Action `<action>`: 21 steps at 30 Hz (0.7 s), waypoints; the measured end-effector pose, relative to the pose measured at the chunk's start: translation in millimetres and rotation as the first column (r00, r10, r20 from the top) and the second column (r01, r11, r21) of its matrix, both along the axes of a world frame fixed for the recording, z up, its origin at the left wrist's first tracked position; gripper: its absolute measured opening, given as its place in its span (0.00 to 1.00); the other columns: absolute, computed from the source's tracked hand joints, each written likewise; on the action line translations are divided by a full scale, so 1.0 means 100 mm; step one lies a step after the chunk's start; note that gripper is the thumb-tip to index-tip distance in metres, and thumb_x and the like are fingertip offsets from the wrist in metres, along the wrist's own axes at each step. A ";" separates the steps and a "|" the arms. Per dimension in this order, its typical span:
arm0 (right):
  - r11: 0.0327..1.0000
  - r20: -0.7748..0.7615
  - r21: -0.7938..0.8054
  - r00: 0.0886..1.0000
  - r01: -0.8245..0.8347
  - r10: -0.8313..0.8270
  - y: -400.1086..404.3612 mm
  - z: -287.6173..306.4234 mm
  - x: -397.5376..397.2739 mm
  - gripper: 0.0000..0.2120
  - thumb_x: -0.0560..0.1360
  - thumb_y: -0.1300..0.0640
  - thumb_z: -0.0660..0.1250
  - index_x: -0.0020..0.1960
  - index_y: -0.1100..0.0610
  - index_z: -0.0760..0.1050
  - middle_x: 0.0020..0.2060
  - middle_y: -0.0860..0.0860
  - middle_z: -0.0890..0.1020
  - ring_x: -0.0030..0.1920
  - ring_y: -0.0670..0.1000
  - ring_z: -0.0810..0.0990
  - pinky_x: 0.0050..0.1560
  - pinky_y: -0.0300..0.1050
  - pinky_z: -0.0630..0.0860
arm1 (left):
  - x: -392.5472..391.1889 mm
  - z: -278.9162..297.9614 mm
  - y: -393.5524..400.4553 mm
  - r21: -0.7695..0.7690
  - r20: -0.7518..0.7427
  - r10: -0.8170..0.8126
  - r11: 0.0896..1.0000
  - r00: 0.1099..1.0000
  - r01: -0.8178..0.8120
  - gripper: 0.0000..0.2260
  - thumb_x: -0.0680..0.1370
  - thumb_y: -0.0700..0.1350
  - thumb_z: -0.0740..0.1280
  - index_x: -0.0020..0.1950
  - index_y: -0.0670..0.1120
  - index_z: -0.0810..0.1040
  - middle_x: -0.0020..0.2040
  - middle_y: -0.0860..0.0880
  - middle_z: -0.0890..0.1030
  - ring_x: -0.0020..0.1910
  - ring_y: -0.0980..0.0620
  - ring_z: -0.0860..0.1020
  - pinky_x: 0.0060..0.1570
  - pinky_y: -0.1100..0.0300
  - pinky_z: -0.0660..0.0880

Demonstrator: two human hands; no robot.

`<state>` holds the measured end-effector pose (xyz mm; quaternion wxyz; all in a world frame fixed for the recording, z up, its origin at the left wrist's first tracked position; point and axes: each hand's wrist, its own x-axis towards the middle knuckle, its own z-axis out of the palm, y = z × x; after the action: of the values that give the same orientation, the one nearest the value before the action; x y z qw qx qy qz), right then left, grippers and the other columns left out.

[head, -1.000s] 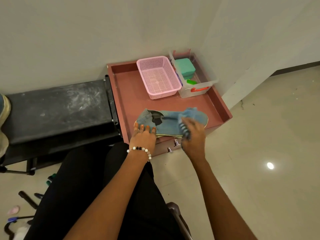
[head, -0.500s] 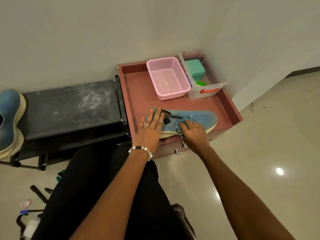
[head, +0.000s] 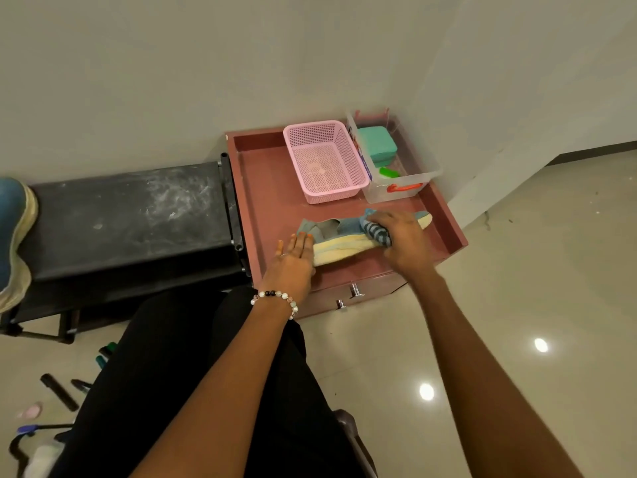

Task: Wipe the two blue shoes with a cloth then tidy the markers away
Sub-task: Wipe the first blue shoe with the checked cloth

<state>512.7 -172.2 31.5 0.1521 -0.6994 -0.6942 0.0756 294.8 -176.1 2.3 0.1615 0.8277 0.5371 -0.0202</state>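
While right-hand fingers (head: 396, 224) clutch the cloth (head: 377, 232) and left fingers (head: 300, 244) lie flat, the pink basket (head: 325, 160) sits empty.

2 blue shoes (head: 339, 232) (head: 13, 236), 1 cloth (head: 377, 231), 1 pink basket (head: 325, 160), 1 clear bin (head: 401, 188), approx. 4 markers (head: 59, 392) on floor.

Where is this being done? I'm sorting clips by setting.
Probably an indoor room corner, maybe a home or a simple workroom: plain walls, a glossy tiled floor, a low reddish cabinet top holding a pink basket, and a dusty black bench beside it.
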 end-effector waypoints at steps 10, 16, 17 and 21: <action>0.950 -0.024 0.290 0.991 -0.117 0.130 -0.34 -0.43 -1.15 0.35 0.56 0.72 0.73 0.63 0.65 0.74 0.62 0.61 0.76 0.67 0.64 0.69 0.66 0.65 0.58 | 0.00 -0.05 0.04 -0.057 0.092 0.064 0.997 0.994 -0.059 0.31 0.80 0.35 0.56 0.79 0.43 0.44 0.79 0.46 0.45 0.78 0.48 0.45 0.75 0.52 0.42; 0.947 0.241 0.247 0.959 -0.207 0.147 -0.30 -0.32 -0.29 0.36 0.58 0.66 0.78 0.65 0.61 0.73 0.62 0.57 0.77 0.65 0.63 0.72 0.64 0.69 0.60 | 0.03 -0.05 0.08 -0.053 0.093 0.089 0.995 0.992 -0.084 0.26 0.81 0.36 0.56 0.77 0.42 0.51 0.79 0.45 0.51 0.77 0.46 0.49 0.74 0.50 0.43; 0.965 0.244 0.230 0.967 -0.124 0.066 -0.30 -0.30 -0.33 0.33 0.59 0.64 0.79 0.64 0.62 0.75 0.62 0.57 0.78 0.64 0.64 0.72 0.64 0.69 0.61 | 0.04 -0.04 0.09 -0.057 0.090 0.094 0.994 0.992 -0.089 0.26 0.81 0.36 0.56 0.77 0.42 0.51 0.79 0.44 0.51 0.77 0.46 0.48 0.74 0.50 0.43; 0.987 0.073 0.138 0.993 0.079 -0.089 -0.29 -0.31 -1.00 0.35 0.57 0.66 0.75 0.63 0.67 0.74 0.63 0.63 0.75 0.66 0.67 0.70 0.65 0.65 0.63 | 0.04 -0.06 0.08 -0.041 0.085 0.094 0.995 0.992 -0.091 0.28 0.79 0.32 0.52 0.78 0.42 0.48 0.79 0.45 0.50 0.78 0.46 0.47 0.74 0.50 0.43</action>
<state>412.8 -201.5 0.4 0.1746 -0.7186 -0.6732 -0.0058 299.0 -167.8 -3.4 0.2008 0.7988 0.5669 0.0132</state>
